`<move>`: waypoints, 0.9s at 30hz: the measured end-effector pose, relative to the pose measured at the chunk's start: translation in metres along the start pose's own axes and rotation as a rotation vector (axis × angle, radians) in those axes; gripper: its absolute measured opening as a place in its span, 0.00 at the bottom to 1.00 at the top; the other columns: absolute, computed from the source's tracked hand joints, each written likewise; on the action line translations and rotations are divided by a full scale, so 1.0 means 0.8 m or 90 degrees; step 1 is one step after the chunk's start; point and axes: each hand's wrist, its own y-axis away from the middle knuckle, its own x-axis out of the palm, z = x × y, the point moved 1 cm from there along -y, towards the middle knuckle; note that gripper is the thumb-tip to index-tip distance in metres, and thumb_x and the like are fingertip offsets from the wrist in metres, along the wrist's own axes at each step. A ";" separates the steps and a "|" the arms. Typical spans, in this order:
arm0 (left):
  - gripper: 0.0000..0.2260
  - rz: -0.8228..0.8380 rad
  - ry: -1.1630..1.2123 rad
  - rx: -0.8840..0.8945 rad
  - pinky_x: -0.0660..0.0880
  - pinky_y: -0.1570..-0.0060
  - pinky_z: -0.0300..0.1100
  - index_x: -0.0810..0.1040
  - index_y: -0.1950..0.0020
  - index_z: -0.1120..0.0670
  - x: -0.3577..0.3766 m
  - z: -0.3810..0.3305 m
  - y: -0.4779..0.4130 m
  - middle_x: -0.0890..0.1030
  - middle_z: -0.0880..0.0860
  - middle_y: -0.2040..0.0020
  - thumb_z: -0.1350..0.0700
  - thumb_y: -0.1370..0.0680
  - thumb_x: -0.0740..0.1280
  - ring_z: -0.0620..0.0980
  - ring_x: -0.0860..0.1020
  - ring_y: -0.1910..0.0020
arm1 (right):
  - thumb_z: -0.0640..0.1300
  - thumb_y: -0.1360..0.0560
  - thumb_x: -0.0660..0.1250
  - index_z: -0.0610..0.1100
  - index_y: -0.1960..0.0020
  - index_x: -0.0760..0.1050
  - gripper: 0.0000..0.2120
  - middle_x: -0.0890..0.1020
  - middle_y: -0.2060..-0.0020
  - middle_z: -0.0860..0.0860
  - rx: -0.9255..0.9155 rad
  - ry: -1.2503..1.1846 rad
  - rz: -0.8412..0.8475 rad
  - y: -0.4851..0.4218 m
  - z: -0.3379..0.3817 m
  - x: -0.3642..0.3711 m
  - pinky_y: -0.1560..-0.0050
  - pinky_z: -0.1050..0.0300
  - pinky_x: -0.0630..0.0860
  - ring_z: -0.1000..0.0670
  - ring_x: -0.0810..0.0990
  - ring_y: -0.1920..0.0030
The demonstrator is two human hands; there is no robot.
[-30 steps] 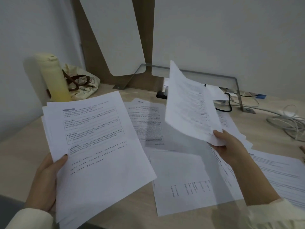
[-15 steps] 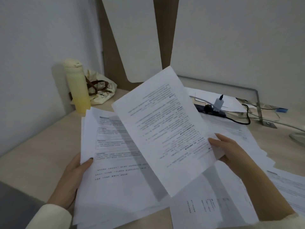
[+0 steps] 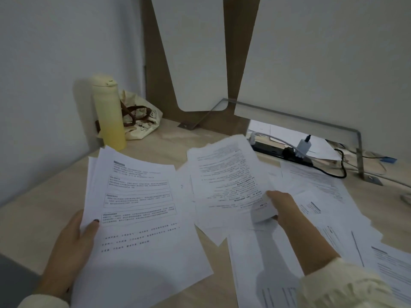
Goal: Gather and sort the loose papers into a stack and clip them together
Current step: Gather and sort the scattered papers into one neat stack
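Room: a pale wood desk (image 3: 40, 210) stands in a white-walled corner, with paper over most of its right half.
Left hand: the left hand (image 3: 69, 247) is nearest me at 7 o'clock. Its thumb is pressed flat on top of the stack (image 3: 142, 218); the fingers beneath are hidden, but the grip is clearly closed on the paper.
Stack: it fans from 7 toward 10 o'clock with the printed side up. Its edges are ragged, not yet squared.
Right hand: the right hand (image 3: 282, 207) is at 4 o'clock, fingers (image 3: 270, 195) curled round the lower corner of a few sheets (image 3: 226, 181), and that corner is rolled under the grip.
Change: half a second ago that paper was lifted across the stack and overlapped it. Now it hangs lower at 2 o'clock, just beside the stack and over the desk litter.
Meaning: I'd say it has not joined the stack, so it may be out of order or getting set aside.
Loose papers: the loose papers (image 3: 333, 221) still lie scattered from 3 to 5 o'clock and overlap one another.
Progress: the gathering looks about midway, and I see no clip anywhere.
Far left: a yellow bottle (image 3: 109, 114) stands at 10 o'clock, touching a cloth bag (image 3: 142, 123).
Far right: a black power strip (image 3: 282, 152) lies at 1 o'clock under the white panels (image 3: 195, 52).
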 end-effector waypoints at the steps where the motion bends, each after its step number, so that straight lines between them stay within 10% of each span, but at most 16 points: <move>1: 0.14 -0.004 0.013 0.002 0.68 0.45 0.50 0.72 0.36 0.57 0.003 0.003 -0.003 0.76 0.53 0.45 0.61 0.20 0.58 0.54 0.73 0.46 | 0.36 0.23 0.58 0.29 0.36 0.69 0.18 0.73 0.36 0.34 0.013 0.019 0.004 -0.002 -0.001 0.003 0.37 0.44 0.71 0.35 0.72 0.36; 5: 0.14 0.002 -0.016 -0.002 0.68 0.41 0.53 0.71 0.35 0.58 0.006 0.005 -0.004 0.76 0.56 0.42 0.61 0.20 0.59 0.57 0.74 0.43 | 0.35 0.24 0.60 0.33 0.44 0.72 0.10 0.75 0.46 0.38 0.044 0.053 0.062 0.001 0.000 0.009 0.59 0.53 0.73 0.42 0.72 0.51; 14: 0.14 0.022 -0.010 -0.018 0.68 0.39 0.55 0.72 0.35 0.57 0.005 0.006 -0.003 0.77 0.58 0.39 0.61 0.21 0.59 0.57 0.75 0.42 | 0.33 0.26 0.62 0.42 0.36 0.66 0.19 0.75 0.47 0.43 -0.084 0.085 0.176 0.022 -0.007 0.035 0.57 0.55 0.75 0.45 0.76 0.53; 19: 0.13 0.042 0.058 -0.025 0.68 0.44 0.49 0.73 0.37 0.59 0.003 0.000 0.001 0.78 0.56 0.44 0.63 0.21 0.59 0.55 0.74 0.46 | 0.33 0.25 0.56 0.44 0.28 0.62 0.25 0.75 0.38 0.41 -0.276 0.283 0.016 0.027 0.020 0.007 0.53 0.55 0.70 0.44 0.75 0.50; 24: 0.12 0.099 0.162 -0.079 0.72 0.45 0.51 0.76 0.39 0.57 0.000 -0.006 0.003 0.81 0.56 0.45 0.62 0.21 0.61 0.57 0.78 0.46 | 0.35 0.25 0.58 0.42 0.41 0.72 0.14 0.75 0.57 0.43 -0.523 0.349 -0.175 0.045 0.077 -0.050 0.69 0.57 0.64 0.46 0.71 0.60; 27: 0.11 0.152 0.202 -0.097 0.76 0.51 0.51 0.77 0.41 0.55 0.006 -0.016 0.005 0.84 0.55 0.49 0.62 0.22 0.61 0.57 0.81 0.49 | 0.35 0.26 0.61 0.39 0.51 0.77 0.07 0.77 0.60 0.43 -0.669 0.352 -0.252 0.067 0.114 -0.072 0.61 0.58 0.63 0.47 0.70 0.56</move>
